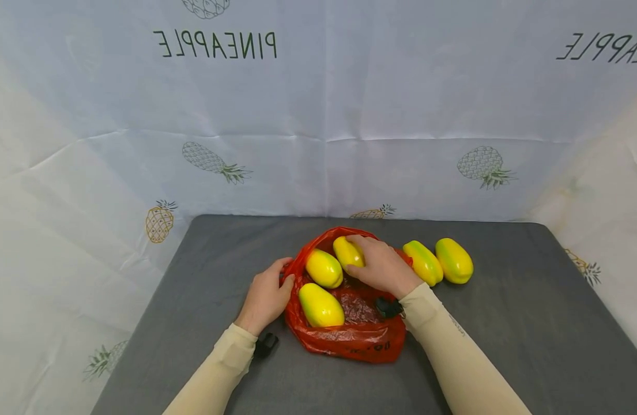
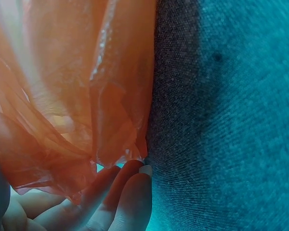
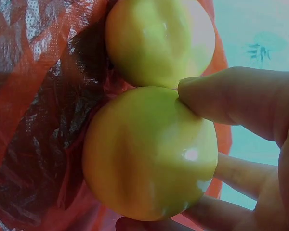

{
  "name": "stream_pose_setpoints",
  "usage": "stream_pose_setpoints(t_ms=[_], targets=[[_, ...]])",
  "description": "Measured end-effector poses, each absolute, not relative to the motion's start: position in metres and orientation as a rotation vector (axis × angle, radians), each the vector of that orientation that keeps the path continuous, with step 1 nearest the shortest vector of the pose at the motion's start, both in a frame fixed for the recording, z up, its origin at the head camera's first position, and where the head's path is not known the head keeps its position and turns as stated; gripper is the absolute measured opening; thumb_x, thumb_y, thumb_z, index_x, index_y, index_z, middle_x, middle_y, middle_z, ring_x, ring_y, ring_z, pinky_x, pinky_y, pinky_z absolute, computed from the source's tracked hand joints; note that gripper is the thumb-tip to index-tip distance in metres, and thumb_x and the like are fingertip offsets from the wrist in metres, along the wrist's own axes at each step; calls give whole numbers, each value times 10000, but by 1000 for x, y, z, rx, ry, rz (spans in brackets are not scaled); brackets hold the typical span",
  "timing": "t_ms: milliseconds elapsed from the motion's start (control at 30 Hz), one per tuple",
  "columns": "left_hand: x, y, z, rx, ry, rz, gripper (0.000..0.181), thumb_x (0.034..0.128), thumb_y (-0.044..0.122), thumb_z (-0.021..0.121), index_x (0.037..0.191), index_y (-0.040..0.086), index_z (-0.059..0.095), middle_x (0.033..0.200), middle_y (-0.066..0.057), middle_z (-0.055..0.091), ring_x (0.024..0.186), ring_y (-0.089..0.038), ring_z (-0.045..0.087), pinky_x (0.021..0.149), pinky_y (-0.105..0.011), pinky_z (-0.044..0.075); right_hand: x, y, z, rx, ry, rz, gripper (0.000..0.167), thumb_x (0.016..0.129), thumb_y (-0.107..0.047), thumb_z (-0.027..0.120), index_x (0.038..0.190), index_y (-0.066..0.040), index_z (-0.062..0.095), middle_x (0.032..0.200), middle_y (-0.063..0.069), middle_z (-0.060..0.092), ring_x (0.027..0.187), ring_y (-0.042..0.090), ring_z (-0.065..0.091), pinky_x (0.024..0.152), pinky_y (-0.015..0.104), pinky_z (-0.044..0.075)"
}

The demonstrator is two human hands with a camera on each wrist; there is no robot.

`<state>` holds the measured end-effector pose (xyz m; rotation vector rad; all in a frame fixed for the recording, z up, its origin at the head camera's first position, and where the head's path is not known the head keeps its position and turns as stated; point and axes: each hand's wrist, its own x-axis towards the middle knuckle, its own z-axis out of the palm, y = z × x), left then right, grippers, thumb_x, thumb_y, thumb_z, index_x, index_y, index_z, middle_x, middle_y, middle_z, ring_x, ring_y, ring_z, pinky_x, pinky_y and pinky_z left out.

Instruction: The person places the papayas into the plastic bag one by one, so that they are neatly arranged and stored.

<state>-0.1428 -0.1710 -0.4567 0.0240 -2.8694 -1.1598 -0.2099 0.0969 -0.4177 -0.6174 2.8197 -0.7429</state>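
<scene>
A red plastic bag (image 1: 357, 343) lies open on the grey table, with three yellow-green fruits in it. My right hand (image 1: 383, 266) reaches over the bag's far right side and grips the fruit (image 1: 347, 253) at the back; in the right wrist view thumb and fingers curve round that fruit (image 3: 149, 154), against another fruit (image 3: 159, 41). Two more fruits sit in the bag's left part, one (image 1: 324, 268) behind the other (image 1: 320, 305). My left hand (image 1: 265, 297) pinches the bag's left rim; the left wrist view shows its fingers (image 2: 130, 197) under the thin plastic (image 2: 120, 96).
Two similar fruits, one (image 1: 423, 263) beside the other (image 1: 454, 261), lie on the grey table (image 1: 510, 311) just right of the bag. Behind the table hangs a pale cloth (image 1: 401, 92) printed with pineapples.
</scene>
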Motion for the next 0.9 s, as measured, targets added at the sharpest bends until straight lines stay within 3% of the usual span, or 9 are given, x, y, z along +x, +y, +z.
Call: stream_pose_setpoints(t_ms=[267,900], targets=[[-142,-171,-457,25,-2866,-1153,455,1066,205,671,1491,52,614,1340,-151,754,915,-225,742,920,-474,661,-213,93,-420,-621,2812,-729,743,995,-388,743,1633,-127,466,1585,140,586,1343,339,620,1138,568,525],[-142,-169,-458,27,-2877,-1167,451,1072,199,660,1496,52,609,1360,-153,746,856,-196,711,902,-455,665,-218,90,-425,-647,2832,-705,729,991,-389,744,1612,-108,483,1533,156,624,1283,337,643,1124,564,537]])
